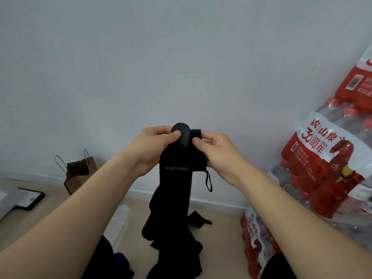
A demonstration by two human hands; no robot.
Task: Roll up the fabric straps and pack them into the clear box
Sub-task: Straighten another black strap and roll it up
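Observation:
A long black fabric strap (176, 174) with "XUEYING" printed on it hangs in front of me, its tail trailing down to the floor. Its top end is folded over between my hands. My left hand (155, 150) pinches that top end with thumb on the fold. My right hand (217, 154) pinches the strap's right edge, thumb in front. A thin loop (209, 182) dangles below the right hand. The clear box (118, 224) lies on the floor below my left forearm, partly hidden. More black fabric (198, 219) lies on the floor behind the strap.
Shrink-wrapped packs of bottled water (326, 164) are stacked at the right against the wall. A brown paper bag (80, 174) stands at the left by the wall. A black-framed flat item (31, 199) lies at far left. A blue object (120, 258) sits near my lap.

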